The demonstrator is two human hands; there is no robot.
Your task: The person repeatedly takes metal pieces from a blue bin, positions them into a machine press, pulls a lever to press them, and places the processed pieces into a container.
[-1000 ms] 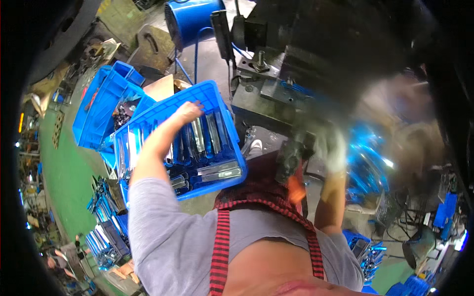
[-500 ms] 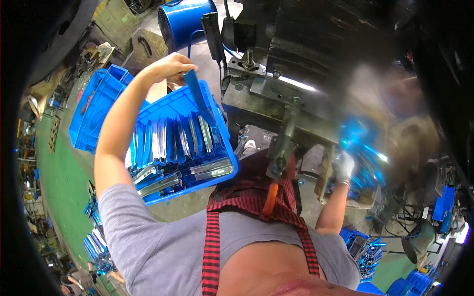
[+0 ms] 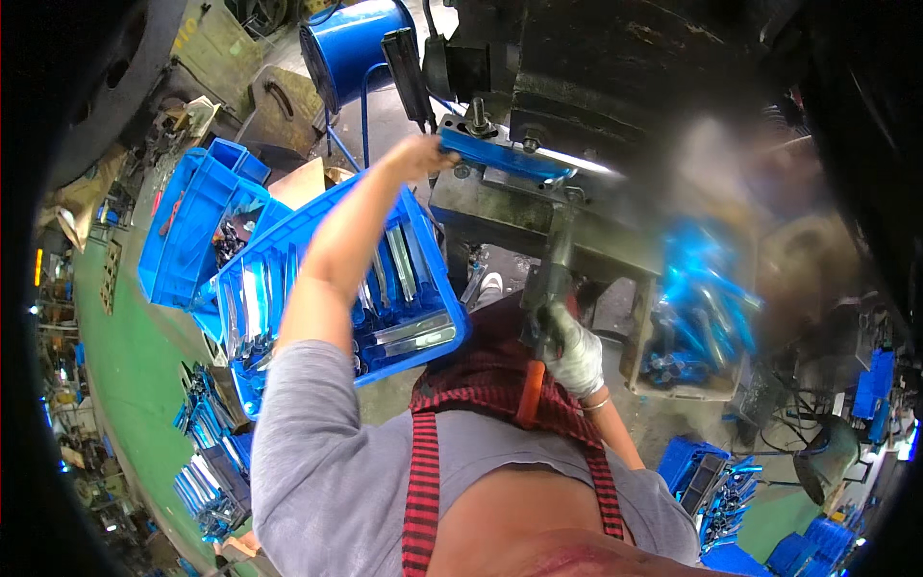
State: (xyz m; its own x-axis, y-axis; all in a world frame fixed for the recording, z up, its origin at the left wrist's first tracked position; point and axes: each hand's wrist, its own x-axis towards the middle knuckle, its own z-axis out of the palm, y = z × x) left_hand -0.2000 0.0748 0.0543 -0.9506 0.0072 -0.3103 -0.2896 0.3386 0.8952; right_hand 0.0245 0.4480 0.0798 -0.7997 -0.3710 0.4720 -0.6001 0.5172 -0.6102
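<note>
My left hand, bare and slightly blurred, grips one end of a long blue film-covered metal strip. The strip lies across the metal fixture of the dark machine, its far end by a bolt. In a white glove, my right hand is closed around the dark metal body of an orange-handled lever in front of my apron; the gloved fingers partly hide it. Under my left arm stands a blue crate with several rows of similar strips.
Right of the fixture, a worn bin holds a loose heap of blue strips. More blue crates stand at the left, near a blue drum. Bundled strips lie lower left. The machine's dark bulk fills the far side.
My left hand has carried the strip from above the crate rightward onto the fixture. My right hand has left the bin of strips and moved left to the orange-handled lever.
</note>
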